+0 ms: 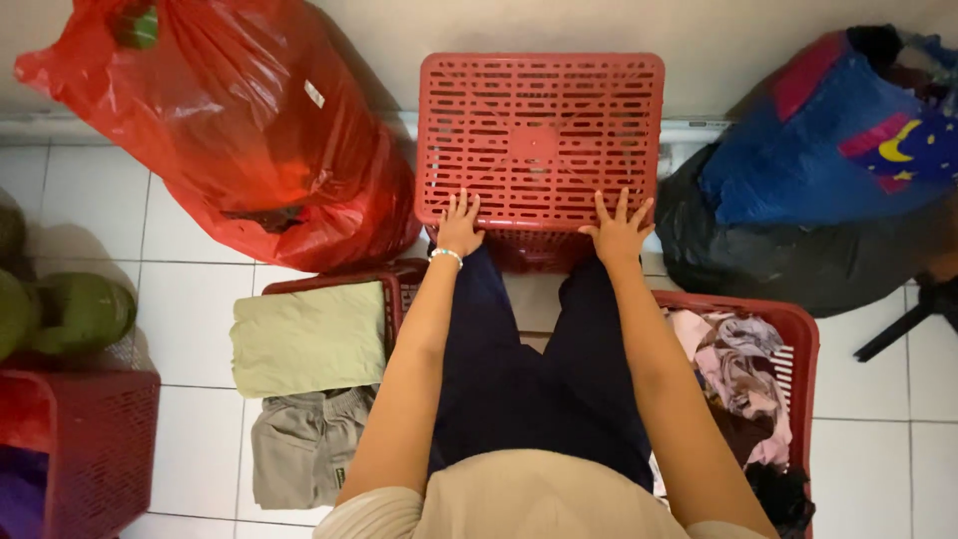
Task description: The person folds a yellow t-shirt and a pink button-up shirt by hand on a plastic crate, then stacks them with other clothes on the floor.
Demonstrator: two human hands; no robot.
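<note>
Though upturned, basket [539, 130] beneath fingers [462, 207] (splayed)

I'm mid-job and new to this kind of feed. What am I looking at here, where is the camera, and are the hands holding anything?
There is no machine: this is one picture from a camera worn on a person's head, looking down at their own arms and lap. The left hand and right hand lie flat, fingers spread, on an upturned red plastic basket; neither grips anything. On the white tiled floor, at their left, a folded pale green cloth lies above grey shorts. At their right, a red basket holds loose mixed clothes. A red plastic bag, a black bag and a blue bag stand against the wall.
</note>
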